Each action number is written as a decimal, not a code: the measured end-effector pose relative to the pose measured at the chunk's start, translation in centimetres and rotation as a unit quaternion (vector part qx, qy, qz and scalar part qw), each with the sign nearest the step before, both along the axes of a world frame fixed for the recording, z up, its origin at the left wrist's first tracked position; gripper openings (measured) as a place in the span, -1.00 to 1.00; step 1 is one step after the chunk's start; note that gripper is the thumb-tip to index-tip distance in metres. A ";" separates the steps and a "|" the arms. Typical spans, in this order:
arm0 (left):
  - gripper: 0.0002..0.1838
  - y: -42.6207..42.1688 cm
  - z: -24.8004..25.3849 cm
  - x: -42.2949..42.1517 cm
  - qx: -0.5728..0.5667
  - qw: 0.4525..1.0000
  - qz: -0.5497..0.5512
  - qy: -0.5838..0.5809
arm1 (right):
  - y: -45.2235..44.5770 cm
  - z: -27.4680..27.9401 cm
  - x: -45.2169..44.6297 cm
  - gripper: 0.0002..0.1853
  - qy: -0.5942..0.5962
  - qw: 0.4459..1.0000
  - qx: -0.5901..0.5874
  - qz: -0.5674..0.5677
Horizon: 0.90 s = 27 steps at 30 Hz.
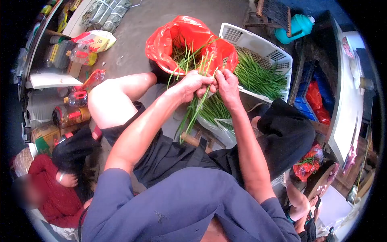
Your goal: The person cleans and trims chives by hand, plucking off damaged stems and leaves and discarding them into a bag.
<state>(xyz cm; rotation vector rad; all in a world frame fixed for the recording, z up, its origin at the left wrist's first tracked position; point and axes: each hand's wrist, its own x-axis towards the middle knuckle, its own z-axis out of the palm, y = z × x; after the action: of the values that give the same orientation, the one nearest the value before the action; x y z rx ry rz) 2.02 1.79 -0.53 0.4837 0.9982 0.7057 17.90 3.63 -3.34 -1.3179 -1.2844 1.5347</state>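
Note:
My left hand (192, 85) is closed around a small bunch of long thin green stalks (189, 117), which look like garlic scapes. Their ends hang down over my lap and their tips stick up past my fingers. Right beside it, my right hand (228, 85) pinches at the upper part of the same stalks, thumb and fingertips together. Just beyond both hands stands a red plastic bag (169, 38), open at the top, with loose trimmings inside. More stalks lie in a clear plastic bag (225, 135) below my right hand.
A white plastic crate (242, 36) at the right holds a pile of green stalks. Bottles (76, 98) and packets stand along the left. A teal jug (296, 30) is at the back right. One person in a red sweater (50, 193) sits at the lower left.

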 end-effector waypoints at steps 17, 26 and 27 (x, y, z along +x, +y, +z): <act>-0.77 -0.3 0.8 -0.5 0.017 0.999 -0.013 -0.048 | 2.1 -0.1 -0.1 -0.84 0.005 0.990 0.024 -0.142; -0.85 0.2 1.4 -1.3 0.032 0.997 0.029 -0.065 | 6.0 0.4 -2.2 -0.76 -0.055 0.994 0.091 0.014; -0.86 0.2 1.2 -1.3 0.032 0.996 0.034 -0.070 | 6.0 0.3 -2.0 -0.79 -0.098 0.991 0.080 0.052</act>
<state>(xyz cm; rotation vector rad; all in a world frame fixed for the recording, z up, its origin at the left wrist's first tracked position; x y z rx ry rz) 0.68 2.02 0.70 0.4522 0.8656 0.8228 15.94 9.68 -3.01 -1.3425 -1.5862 1.3650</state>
